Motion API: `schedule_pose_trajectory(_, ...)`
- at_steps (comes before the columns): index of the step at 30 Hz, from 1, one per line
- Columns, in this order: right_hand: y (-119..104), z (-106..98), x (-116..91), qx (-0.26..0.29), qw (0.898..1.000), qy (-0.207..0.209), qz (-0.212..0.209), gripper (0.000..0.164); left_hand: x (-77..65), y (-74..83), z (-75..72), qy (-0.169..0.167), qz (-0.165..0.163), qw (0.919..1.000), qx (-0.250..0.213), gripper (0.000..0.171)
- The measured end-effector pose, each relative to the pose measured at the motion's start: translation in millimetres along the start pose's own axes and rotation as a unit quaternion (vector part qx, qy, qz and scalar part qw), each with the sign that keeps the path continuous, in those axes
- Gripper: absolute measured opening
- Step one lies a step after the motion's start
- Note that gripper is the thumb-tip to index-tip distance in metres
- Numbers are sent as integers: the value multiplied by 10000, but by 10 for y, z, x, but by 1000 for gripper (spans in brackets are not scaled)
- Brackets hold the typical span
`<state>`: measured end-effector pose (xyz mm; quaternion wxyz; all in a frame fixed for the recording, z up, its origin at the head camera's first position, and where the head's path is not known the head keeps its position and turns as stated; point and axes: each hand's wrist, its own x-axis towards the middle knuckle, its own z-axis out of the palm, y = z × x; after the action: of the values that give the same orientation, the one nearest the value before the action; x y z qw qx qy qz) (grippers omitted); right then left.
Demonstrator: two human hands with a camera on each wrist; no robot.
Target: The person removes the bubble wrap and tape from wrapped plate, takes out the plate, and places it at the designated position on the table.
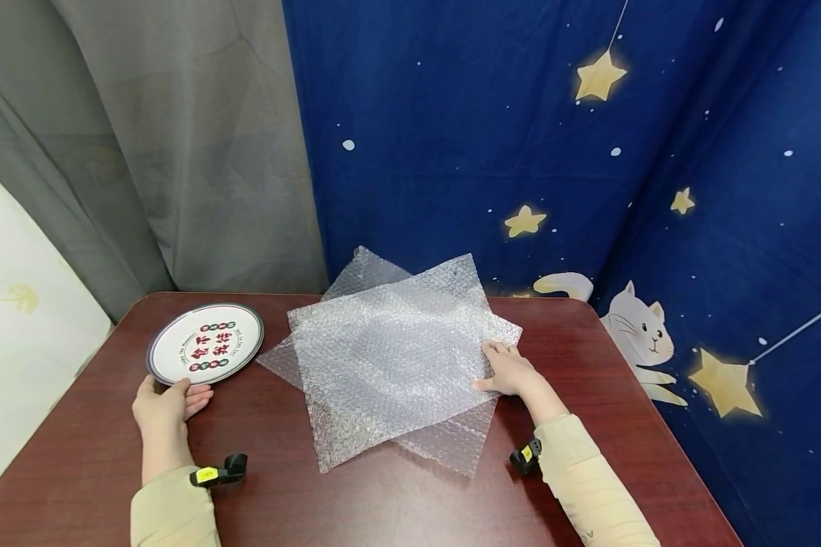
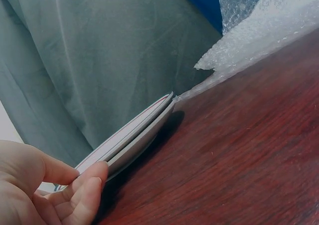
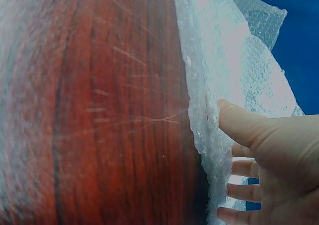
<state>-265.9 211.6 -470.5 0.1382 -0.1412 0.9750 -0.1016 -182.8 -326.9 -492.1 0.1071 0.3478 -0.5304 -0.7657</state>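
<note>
A white plate (image 1: 178,334) with a dark rim and red characters stands at the left of the table. My left hand (image 1: 163,410) pinches its near edge between thumb and fingers. In the left wrist view, two rims lie one above the other at the plate (image 2: 144,130), with a dark gap between them. Two sheets of bubble wrap (image 1: 383,380) lie crossed at an angle mid-table, the upper one covering much of the lower. My right hand (image 1: 509,370) rests at their right side, its fingers extended and touching the bubble wrap (image 3: 204,110).
The dark red wooden table (image 1: 280,486) has a grey curtain (image 1: 212,152) and a blue star-patterned curtain (image 1: 451,152) behind it. The far corner of the lower sheet reaches past the table's back edge. Black wrist cameras sit on both forearms.
</note>
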Motion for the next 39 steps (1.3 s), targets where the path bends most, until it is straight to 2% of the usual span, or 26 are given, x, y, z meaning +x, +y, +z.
schedule_pose_trajectory(23, 16, 2, -1, -28, 10000, 53, -67, 84, 2, -19, 29, 40, 72, 9999, 110, 79)
schedule_pose_trajectory(32, 28, 2, -2, -23, 10000, 39, -83, 85, 33, -95, 9, 86, 209, 9996, 187, 76)
schedule_pose_trajectory(39, 81, 1, -1, 127, 9998, 134, -61, 87, 23, -150, 15, -163, 339, 9988, 318, 78)
